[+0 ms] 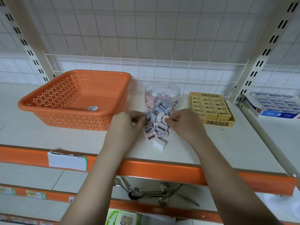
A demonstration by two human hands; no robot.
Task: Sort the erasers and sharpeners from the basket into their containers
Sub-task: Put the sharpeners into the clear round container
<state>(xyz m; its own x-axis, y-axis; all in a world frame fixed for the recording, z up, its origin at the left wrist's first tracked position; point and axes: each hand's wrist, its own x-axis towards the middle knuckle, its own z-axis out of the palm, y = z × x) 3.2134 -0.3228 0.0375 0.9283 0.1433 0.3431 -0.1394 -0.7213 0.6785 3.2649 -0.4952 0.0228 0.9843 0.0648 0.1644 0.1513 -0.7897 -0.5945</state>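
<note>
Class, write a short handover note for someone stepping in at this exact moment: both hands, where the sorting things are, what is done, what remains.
Left hand: fingers curled at the left edge of the sharpener pile; whether it holds one is unclear.
Right hand: pinching a white piece at the pile's right edge.
Orange basket: left on the shelf, looks emptied except for a sticker.
Clear jar: behind the pile, partly filled with sharpeners.
Yellow eraser box: right of the jar, rows look full.
Left: move the loose pile into the jar.

Perforated orange plastic basket (76,98), clear glossy plastic jar (162,95), matt yellow cardboard eraser box (211,108), smooth white shelf (65,137).
</note>
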